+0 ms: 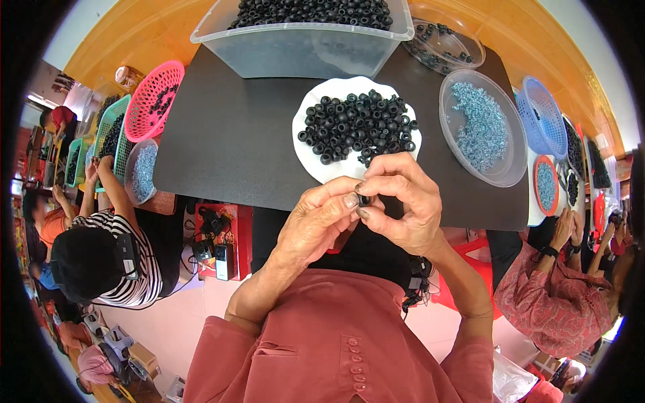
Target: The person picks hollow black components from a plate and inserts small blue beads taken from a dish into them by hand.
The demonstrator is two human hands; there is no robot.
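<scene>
Just off the front edge of the dark table, my left hand [319, 218] and my right hand [406, 201] meet. Both pinch one small black ring-shaped part [363, 199] between thumbs and fingertips, which cover most of it. Right beyond my fingers stands a white scalloped plate [304, 158] bearing a heap of similar black hollow parts [353, 124]. To its right, a round clear tub [514, 171] holds many small pale-blue translucent pieces [480, 124].
A large clear bin [302, 50] of black parts stands at the back, beside a round clear container [447, 50]. Left are a pink basket [144, 107] and a co-worker in stripes [127, 269]; right, a blue basket [544, 121] and another person [551, 289].
</scene>
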